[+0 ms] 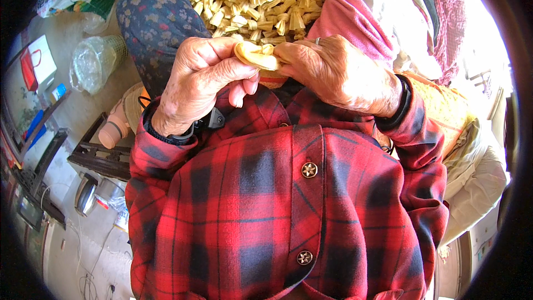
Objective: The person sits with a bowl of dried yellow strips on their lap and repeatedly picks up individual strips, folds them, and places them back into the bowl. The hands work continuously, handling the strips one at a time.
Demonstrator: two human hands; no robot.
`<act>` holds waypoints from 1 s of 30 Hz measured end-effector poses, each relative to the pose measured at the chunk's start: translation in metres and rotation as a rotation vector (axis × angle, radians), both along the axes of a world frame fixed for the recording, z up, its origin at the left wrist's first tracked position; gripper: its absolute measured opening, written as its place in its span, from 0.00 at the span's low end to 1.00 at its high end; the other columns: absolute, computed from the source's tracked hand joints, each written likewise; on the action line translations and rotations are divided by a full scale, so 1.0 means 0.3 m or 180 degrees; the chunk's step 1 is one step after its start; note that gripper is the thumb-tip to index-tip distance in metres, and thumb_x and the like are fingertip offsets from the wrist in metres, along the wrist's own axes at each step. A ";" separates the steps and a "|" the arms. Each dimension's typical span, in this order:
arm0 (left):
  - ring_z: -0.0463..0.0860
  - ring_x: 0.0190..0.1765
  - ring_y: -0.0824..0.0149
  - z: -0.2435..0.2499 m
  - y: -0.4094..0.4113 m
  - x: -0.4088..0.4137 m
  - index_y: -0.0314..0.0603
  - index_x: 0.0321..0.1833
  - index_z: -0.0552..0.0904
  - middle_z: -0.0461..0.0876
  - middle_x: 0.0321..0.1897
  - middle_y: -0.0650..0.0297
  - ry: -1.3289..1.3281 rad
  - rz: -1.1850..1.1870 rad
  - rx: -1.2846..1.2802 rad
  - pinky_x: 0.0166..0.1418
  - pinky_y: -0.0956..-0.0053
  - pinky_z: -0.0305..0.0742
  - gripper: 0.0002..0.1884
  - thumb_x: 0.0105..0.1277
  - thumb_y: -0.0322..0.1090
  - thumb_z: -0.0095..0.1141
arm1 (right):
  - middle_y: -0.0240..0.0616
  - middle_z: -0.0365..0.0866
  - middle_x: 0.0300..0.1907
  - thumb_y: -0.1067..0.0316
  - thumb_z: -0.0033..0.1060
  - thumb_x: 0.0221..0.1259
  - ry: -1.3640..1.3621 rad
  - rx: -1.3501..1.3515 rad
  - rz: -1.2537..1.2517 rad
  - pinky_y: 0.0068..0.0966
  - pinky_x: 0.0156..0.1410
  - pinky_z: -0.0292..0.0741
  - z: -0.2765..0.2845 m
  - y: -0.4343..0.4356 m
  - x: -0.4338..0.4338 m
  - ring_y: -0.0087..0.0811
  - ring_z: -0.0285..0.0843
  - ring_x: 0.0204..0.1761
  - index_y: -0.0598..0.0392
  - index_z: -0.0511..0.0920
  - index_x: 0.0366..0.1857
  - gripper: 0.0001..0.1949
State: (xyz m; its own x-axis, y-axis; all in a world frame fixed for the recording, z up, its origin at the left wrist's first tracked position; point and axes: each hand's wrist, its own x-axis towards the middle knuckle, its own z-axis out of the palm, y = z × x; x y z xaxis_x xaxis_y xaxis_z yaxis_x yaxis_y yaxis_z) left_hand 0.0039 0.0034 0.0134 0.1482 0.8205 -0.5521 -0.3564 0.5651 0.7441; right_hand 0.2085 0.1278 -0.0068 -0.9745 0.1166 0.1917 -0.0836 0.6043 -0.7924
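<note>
A pale yellow strip (257, 55), which looks like tofu skin, is bent into a loop between my two hands. My left hand (204, 68) pinches its left end between thumb and forefinger, with the other fingers curled below. On the right, my right hand (329, 64) grips the other end with its fingertips, which partly hide it. A ring is on one of its fingers. Just beyond my hands, a wide container holds a heap of knotted yellow strips (258, 4) of the same kind. The heap hides most of the container.
A knee in dark patterned cloth (160, 29) is left of the heap. Pink cloth (354, 21) lies at its right. On the floor to the left are a clear plastic bag (89, 66) by a mesh basket (116, 48), a pink bottle (113, 131) and a dark wooden frame (100, 154).
</note>
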 end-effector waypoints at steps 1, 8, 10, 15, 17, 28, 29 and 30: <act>0.76 0.18 0.74 0.001 -0.002 0.000 0.27 0.46 0.81 0.82 0.26 0.55 -0.0029 -0.0010 -0.0021 0.21 0.84 0.70 0.10 0.70 0.29 0.53 | 0.48 0.79 0.27 0.73 0.64 0.61 0.0013 -0.0011 0.0023 0.36 0.28 0.75 0.003 0.000 0.002 0.45 0.82 0.27 0.69 0.73 0.49 0.16; 0.73 0.16 0.77 0.016 -0.022 -0.011 0.27 0.38 0.82 0.82 0.24 0.58 -0.0004 -0.0117 -0.0186 0.20 0.85 0.67 0.08 0.68 0.28 0.53 | 0.49 0.81 0.30 0.75 0.63 0.60 0.0149 -0.0305 0.0100 0.35 0.28 0.76 -0.001 0.010 0.024 0.45 0.82 0.27 0.69 0.73 0.49 0.16; 0.72 0.15 0.78 0.018 -0.032 -0.019 0.28 0.33 0.81 0.82 0.23 0.58 -0.0024 -0.0088 -0.0223 0.19 0.85 0.65 0.09 0.67 0.29 0.53 | 0.50 0.82 0.32 0.76 0.64 0.60 0.0038 -0.0363 0.0181 0.35 0.28 0.76 -0.004 0.017 0.036 0.45 0.82 0.27 0.69 0.73 0.49 0.15; 0.72 0.17 0.80 0.035 -0.067 -0.046 0.32 0.26 0.81 0.81 0.20 0.63 -0.0019 -0.0352 -0.0300 0.21 0.84 0.64 0.13 0.68 0.32 0.55 | 0.51 0.83 0.37 0.76 0.63 0.61 0.0112 -0.0364 0.0224 0.36 0.31 0.76 0.001 0.036 0.071 0.45 0.82 0.29 0.69 0.76 0.45 0.11; 0.72 0.16 0.79 0.040 -0.080 -0.042 0.32 0.24 0.79 0.81 0.19 0.62 -0.0267 -0.0192 -0.0090 0.19 0.84 0.64 0.13 0.68 0.30 0.55 | 0.52 0.83 0.38 0.75 0.61 0.63 -0.0199 -0.0694 0.0154 0.37 0.33 0.77 0.003 0.041 0.081 0.46 0.82 0.30 0.69 0.77 0.44 0.10; 0.73 0.17 0.75 0.089 -0.131 -0.021 0.32 0.27 0.76 0.80 0.22 0.55 -0.0497 0.0406 0.0143 0.20 0.81 0.67 0.11 0.70 0.27 0.51 | 0.51 0.82 0.41 0.74 0.53 0.69 0.0264 -0.1198 0.0130 0.37 0.35 0.76 -0.004 0.029 0.057 0.47 0.82 0.32 0.66 0.77 0.47 0.08; 0.73 0.18 0.75 0.070 -0.121 -0.022 0.32 0.29 0.76 0.81 0.24 0.55 -0.0611 0.0395 0.0293 0.22 0.80 0.70 0.11 0.71 0.30 0.52 | 0.51 0.82 0.41 0.74 0.53 0.70 0.0243 -0.1219 0.0117 0.37 0.35 0.75 -0.004 0.029 0.055 0.47 0.82 0.31 0.66 0.76 0.47 0.09; 0.73 0.19 0.75 0.059 -0.117 -0.019 0.31 0.30 0.76 0.81 0.26 0.54 -0.0611 0.0469 0.0192 0.24 0.80 0.72 0.12 0.71 0.31 0.52 | 0.50 0.82 0.40 0.74 0.53 0.70 0.0219 -0.1238 0.0096 0.37 0.34 0.75 -0.004 0.031 0.054 0.47 0.82 0.31 0.66 0.76 0.48 0.09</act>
